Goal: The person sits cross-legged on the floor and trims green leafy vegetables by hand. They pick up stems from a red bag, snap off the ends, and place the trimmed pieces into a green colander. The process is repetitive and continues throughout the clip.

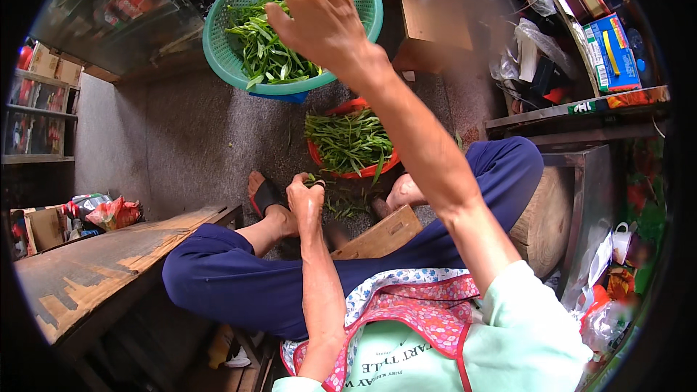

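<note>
My right hand (316,11) is over a green plastic colander (367,0), its fingers apart and holding nothing I can see. Inside the colander lie cut leafy greens (268,51), with one pale green piece near my fingertips. Down between my knees, my left hand (305,194) is closed on a small bit of green stem (314,181), mostly hidden by the fingers. In front of it, a red container (388,163) on the floor holds a heap of long leafy greens (352,138).
Scraps of greens (348,207) litter the floor near my feet. A wooden board (381,236) lies between my legs. A worn wooden bench (94,261) stands at left, a cardboard box (432,14) beyond the colander, and crowded shelves (581,105) at right.
</note>
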`<state>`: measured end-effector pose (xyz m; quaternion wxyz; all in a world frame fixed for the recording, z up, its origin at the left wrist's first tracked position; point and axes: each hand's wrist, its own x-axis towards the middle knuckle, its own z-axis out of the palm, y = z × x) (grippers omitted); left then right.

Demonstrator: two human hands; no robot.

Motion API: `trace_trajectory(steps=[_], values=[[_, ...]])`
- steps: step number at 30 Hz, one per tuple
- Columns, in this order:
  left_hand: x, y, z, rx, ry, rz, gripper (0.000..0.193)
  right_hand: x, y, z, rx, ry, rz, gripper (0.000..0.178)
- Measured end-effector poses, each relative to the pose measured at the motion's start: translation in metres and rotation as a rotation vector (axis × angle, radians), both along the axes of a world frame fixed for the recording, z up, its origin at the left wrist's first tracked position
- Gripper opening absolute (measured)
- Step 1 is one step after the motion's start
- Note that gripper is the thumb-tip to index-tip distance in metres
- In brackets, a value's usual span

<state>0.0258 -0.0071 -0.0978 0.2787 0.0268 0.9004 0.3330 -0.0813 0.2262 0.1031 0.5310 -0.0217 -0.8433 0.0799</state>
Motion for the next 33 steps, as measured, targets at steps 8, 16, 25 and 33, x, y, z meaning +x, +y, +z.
trace_trajectory(steps=[8,16,25,33], values=[[-0.008,0.0,-0.005,0.175,-0.134,0.146,0.038,0.123,-0.08,-0.214,-0.749,-0.952,0.02,0.017],[-0.007,0.001,-0.016,0.423,-0.171,0.196,0.029,0.148,-0.058,-0.252,-0.888,-0.762,0.023,0.022],[0.003,0.035,0.056,1.061,-0.284,0.07,0.036,0.151,-0.024,-0.119,-1.573,-0.799,0.541,0.017],[-0.01,0.008,0.056,0.926,-0.516,0.553,0.021,0.153,-0.039,-0.122,-1.363,-0.489,0.269,0.021]])
